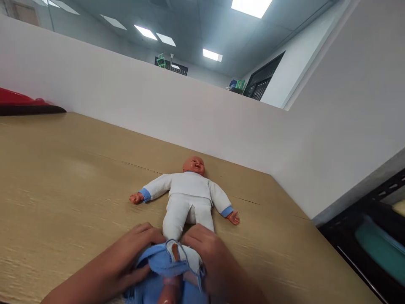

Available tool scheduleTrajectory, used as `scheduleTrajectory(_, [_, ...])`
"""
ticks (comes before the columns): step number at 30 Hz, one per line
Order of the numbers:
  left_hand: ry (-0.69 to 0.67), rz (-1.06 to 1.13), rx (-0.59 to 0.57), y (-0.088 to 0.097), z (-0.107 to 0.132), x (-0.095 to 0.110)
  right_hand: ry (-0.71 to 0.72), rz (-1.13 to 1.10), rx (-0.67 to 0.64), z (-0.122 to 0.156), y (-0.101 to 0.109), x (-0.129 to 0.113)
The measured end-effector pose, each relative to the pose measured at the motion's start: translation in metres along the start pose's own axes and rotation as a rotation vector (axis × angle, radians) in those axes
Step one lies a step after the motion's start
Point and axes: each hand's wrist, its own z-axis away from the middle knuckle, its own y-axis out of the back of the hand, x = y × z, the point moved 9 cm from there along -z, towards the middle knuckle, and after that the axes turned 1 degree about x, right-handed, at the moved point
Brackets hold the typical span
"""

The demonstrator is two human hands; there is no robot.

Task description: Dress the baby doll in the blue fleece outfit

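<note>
**Blue cloth (pixel 164 262) by the legs of a baby doll (pixel 190 185)**

The left hand (pixel 137 249) is mostly closed and grips one side of the cloth with thumb and fingers. The right hand (pixel 207 253) curls round the other side, holding it, its fingertips hidden. The doll lies face up on a wooden table (pixel 79 177), arms spread, dressed in white and blue. Behind it stands a white wall (pixel 190 126).

Office-like interior, bright ceiling light panels (pixel 251 6), white partition wall (pixel 142 101), wood-coloured tabletop (pixel 79 177), dark barred window (pixel 263 78)
</note>
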Motion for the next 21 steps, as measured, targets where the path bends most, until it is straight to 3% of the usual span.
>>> scheduleTrajectory(6, [0.045, -0.018, 0.017, 0.003, -0.006, -0.021, 0.17, -0.16, -0.111, -0.016, 0.014, 0.002])
scheduleTrajectory(11, [0.045, 0.025, -0.053, -0.001, -0.014, -0.029, 0.278, -0.134, -0.202, -0.027, 0.008, 0.01])
scheduleTrajectory(14, [0.078, 0.121, -0.066, 0.001, -0.016, -0.032, 0.19, -0.133, -0.138, -0.032, 0.01, 0.013])
scheduleTrajectory(18, [0.158, 0.156, -0.064, 0.024, -0.017, -0.037, -0.049, -0.332, -0.009, -0.026, 0.02, 0.018])
scheduleTrajectory(21, [0.052, 0.108, -0.143, 0.053, -0.035, -0.017, -0.167, -0.37, 0.018, -0.017, 0.021, 0.021])
